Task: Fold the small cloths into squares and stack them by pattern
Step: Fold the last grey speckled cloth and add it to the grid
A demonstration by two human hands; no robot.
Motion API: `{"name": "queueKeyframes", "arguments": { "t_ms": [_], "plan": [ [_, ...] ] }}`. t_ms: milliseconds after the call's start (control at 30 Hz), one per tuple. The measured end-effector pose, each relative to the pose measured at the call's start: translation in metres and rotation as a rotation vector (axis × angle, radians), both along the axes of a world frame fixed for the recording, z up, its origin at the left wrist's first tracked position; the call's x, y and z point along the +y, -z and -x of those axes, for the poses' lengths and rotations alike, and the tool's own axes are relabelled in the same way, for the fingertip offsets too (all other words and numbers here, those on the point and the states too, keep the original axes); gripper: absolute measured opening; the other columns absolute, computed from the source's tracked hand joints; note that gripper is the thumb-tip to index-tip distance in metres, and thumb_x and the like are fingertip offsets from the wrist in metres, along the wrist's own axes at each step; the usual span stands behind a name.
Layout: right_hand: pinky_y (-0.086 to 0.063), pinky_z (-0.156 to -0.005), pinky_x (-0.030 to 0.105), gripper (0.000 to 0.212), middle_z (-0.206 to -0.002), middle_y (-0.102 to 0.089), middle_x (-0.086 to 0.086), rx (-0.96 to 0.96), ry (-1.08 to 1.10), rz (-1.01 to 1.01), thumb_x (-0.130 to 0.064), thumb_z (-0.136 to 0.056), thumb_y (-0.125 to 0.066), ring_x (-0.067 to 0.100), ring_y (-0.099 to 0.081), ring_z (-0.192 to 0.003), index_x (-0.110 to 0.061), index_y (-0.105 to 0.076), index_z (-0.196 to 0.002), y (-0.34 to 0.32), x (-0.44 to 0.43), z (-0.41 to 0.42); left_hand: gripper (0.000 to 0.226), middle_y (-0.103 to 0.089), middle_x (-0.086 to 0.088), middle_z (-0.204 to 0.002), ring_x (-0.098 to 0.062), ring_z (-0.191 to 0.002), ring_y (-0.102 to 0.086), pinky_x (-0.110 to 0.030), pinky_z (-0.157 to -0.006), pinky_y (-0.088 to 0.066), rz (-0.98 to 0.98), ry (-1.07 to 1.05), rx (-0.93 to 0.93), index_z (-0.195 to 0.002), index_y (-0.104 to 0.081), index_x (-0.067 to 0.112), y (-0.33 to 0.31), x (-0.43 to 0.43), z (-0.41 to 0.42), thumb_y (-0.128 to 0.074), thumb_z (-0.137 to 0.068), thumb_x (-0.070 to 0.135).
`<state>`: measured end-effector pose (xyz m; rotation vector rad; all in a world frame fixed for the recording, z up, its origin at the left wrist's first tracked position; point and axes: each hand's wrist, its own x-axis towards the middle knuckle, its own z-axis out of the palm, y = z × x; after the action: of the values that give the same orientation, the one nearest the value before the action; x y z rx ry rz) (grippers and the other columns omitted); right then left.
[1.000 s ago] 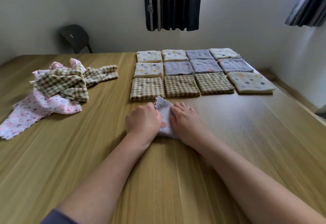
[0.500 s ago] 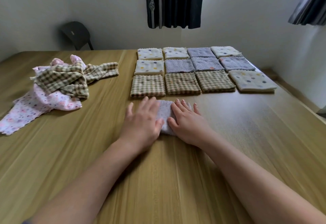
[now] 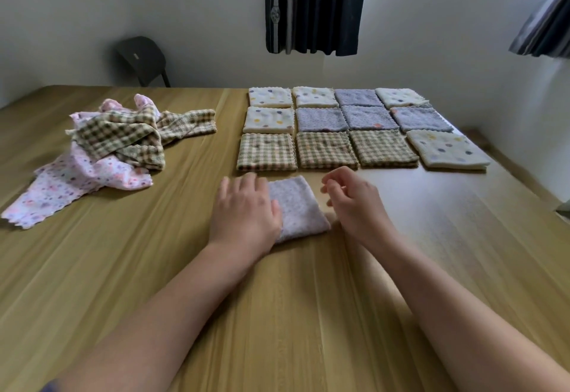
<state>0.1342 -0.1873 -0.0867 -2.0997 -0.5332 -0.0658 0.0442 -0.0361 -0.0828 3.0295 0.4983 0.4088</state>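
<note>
Under the flat, straight-fingered left hand (image 3: pixel 245 211) lies the left edge of the folded cloth (image 3: pixel 297 206); the rest shows to that hand's right. The right hand (image 3: pixel 354 200) hovers just beside the other edge, loosely curled, holding nothing. The lilac squares (image 3: pixel 322 119) lie beyond both hands, and the left looks better placed to lift.

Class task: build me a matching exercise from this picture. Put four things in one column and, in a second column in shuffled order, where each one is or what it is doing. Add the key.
Column 1
1. left hand
2. right hand
3. unfolded cloths
4. chair

Column 2
a. behind the far edge of the table
b. flat on the folded lilac cloth
c. heaped on the left of the table
d. beside the lilac cloth, fingers loosely curled, holding nothing

Pairs: 1-b, 2-d, 3-c, 4-a
</note>
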Motion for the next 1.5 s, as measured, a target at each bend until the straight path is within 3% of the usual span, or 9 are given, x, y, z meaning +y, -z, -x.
{"name": "queueKeyframes", "arguments": {
  "t_ms": [67,167,533,667,833,1033,1200,1400,1500],
  "plan": [
    [-0.044,-0.045,0.027,0.018,-0.084,-0.068,0.007,0.211,-0.041,-0.093,-0.014,-0.098,-0.045,0.021,-0.062,-0.056,-0.010,-0.059,-0.087,-0.007,0.002,0.003,0.057,-0.012,-0.010,-0.160,-0.021,-0.148,-0.010,-0.039,-0.120,-0.002,0.167,0.106,0.083,-0.151,-0.021,0.010,0.006,0.002,-0.013,-0.030,-0.100,0.035],
    [-0.032,-0.037,0.022,0.023,-0.078,-0.064,0.009,0.486,-0.123,-0.097,-0.014,-0.099,-0.040,0.018,-0.051,-0.043,-0.007,-0.056,-0.083,-0.017,-0.001,0.006,0.062,0.008,-0.008,-0.161,-0.018,-0.148,0.009,-0.038,-0.120,0.007,0.219,0.174,0.244,-0.154,-0.002,0.012,0.018,0.008,-0.022,-0.023,-0.102,0.040],
    [-0.030,-0.034,0.020,0.035,-0.089,-0.058,0.008,0.717,-0.345,-0.021,-0.039,-0.099,-0.043,0.020,-0.055,-0.045,-0.010,-0.060,-0.090,-0.028,-0.013,0.004,0.058,0.002,-0.004,-0.162,-0.014,-0.148,0.009,-0.036,-0.119,0.008,0.322,0.253,0.177,-0.154,-0.009,0.015,0.022,0.019,-0.017,-0.026,-0.103,0.036],
    [-0.030,-0.033,0.018,0.034,-0.084,-0.056,0.001,0.845,-0.525,-0.012,-0.046,-0.087,-0.049,0.016,-0.052,-0.043,-0.015,-0.062,-0.087,-0.028,-0.011,0.009,0.057,0.001,-0.003,-0.162,-0.013,-0.148,0.009,-0.034,-0.119,0.009,0.316,0.277,0.192,-0.154,-0.009,0.015,0.021,0.018,-0.015,-0.025,-0.104,0.036],
    [-0.043,-0.037,0.019,0.032,-0.090,-0.069,-0.011,0.885,-0.729,-0.022,-0.039,-0.085,-0.047,0.021,-0.068,-0.057,-0.013,-0.063,-0.096,-0.026,-0.007,0.015,0.057,0.004,-0.003,-0.162,-0.012,-0.147,0.011,-0.033,-0.118,0.011,0.299,0.302,0.228,-0.154,-0.006,0.016,0.019,0.020,-0.014,-0.023,-0.104,0.037],
    [-0.027,-0.037,0.018,0.025,-0.067,-0.054,-0.010,0.645,-0.662,0.170,-0.022,-0.099,-0.046,0.011,-0.044,-0.042,-0.012,-0.063,-0.084,-0.028,-0.015,0.008,0.060,0.011,-0.002,-0.161,-0.012,-0.146,0.015,-0.034,-0.118,0.012,0.244,0.304,0.290,-0.154,0.000,0.018,0.021,0.021,-0.014,-0.020,-0.103,0.042],
    [-0.035,-0.042,0.017,0.020,-0.066,-0.062,-0.016,0.593,-0.746,0.227,-0.021,-0.099,-0.050,0.012,-0.055,-0.050,-0.011,-0.062,-0.087,-0.030,-0.013,0.013,0.059,0.012,-0.001,-0.161,-0.012,-0.146,0.017,-0.035,-0.118,0.013,0.253,0.312,0.301,-0.154,0.001,0.018,0.020,0.023,-0.015,-0.020,-0.103,0.042],
    [-0.037,-0.046,0.021,0.022,-0.056,-0.060,-0.014,0.494,-0.785,0.317,-0.019,-0.097,-0.053,0.009,-0.053,-0.046,-0.009,-0.065,-0.081,-0.035,-0.014,0.013,0.062,0.014,-0.001,-0.160,-0.011,-0.145,0.018,-0.037,-0.119,0.012,0.254,0.324,0.347,-0.153,0.003,0.018,0.018,0.025,-0.016,-0.020,-0.102,0.044],
    [-0.030,-0.047,0.023,0.026,-0.048,-0.054,-0.015,0.513,-0.770,0.377,-0.015,-0.098,-0.050,0.005,-0.039,-0.038,-0.008,-0.066,-0.079,-0.036,-0.017,0.006,0.063,0.015,-0.002,-0.160,-0.012,-0.145,0.019,-0.038,-0.119,0.012,0.236,0.331,0.361,-0.153,0.004,0.018,0.018,0.025,-0.015,-0.020,-0.102,0.046]
  ]
}}
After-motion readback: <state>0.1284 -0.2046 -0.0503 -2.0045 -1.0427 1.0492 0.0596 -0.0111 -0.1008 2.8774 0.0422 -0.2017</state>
